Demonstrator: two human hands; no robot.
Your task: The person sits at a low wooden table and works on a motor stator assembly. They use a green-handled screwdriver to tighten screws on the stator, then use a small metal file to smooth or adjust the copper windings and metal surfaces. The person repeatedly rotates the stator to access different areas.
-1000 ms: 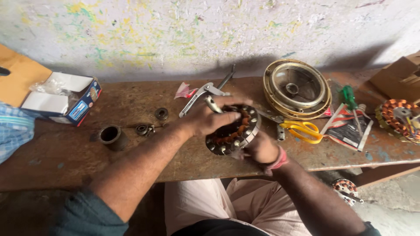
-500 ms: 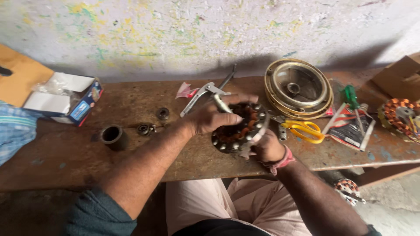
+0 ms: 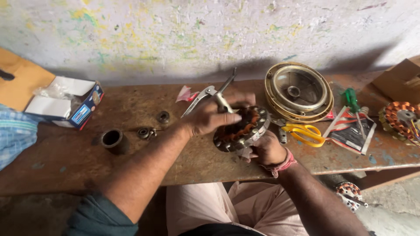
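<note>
Stator (image 3: 243, 129) sits tilted on the bench (image 3: 131, 144) edge, just before the round brass-coloured cover (image 3: 299, 91), and both my hands are on it. My left hand (image 3: 212, 116) lies over its upper left side, fingers curled and pressed together around the handle of a metal tool (image 3: 214, 94) whose shaft points up and away toward the wall. My right hand (image 3: 267, 148) props the stator from below on the near side, fingers closed on its rim, so that the copper windings face me at a slant.

Judging from this, I am in the working stage on the windings or core, with the tool brought to the stator's top edge; where exactly its tip touches I cannot tell, because my left hand hides it. The next move calls for a firm hold from my right hand so the stator does not roll off the edge, and for careful pressure with the tool so the thin copper is not nicked.

Right of the stator lie yellow scissors (image 3: 306, 131); left of it, well apart, stand a dark sleeve (image 3: 113, 140) and small bearings (image 3: 146, 132).
</note>
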